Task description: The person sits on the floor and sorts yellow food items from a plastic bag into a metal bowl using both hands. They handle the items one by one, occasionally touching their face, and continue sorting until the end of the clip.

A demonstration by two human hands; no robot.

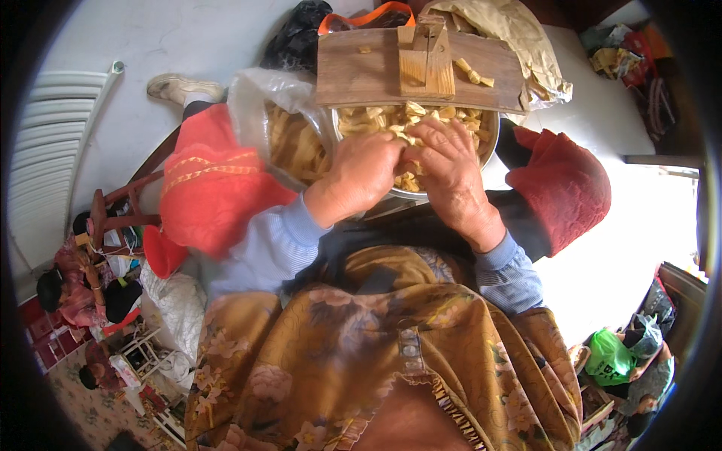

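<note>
Over a round metal basin (pixel 495 138), my left hand (pixel 361 169) and my right hand (pixel 454 175) meet, fingertips almost touching. Between them is a pale yellow strip (pixel 399 131), pinched by both hands and largely hidden by the fingers. Many knotted yellow strips (pixel 366 121) fill the basin. Across its far rim lies a wooden board (pixel 361 67) with an upright slotted wooden block (pixel 427 67) fixed on it. One knotted strip (pixel 475 73) rests on the board, right of the block. Left of the basin, a clear plastic bag (pixel 248 113) stands open with flat tan strips (pixel 296 141) inside.
Red covers (pixel 214 186) wrap both my knees, either side of the basin. A black plastic bag (pixel 296 36) and a brown paper sack (pixel 507 34) lie behind the board. Other people (pixel 79 287) sit at lower left and lower right, near wooden stools (pixel 121 217).
</note>
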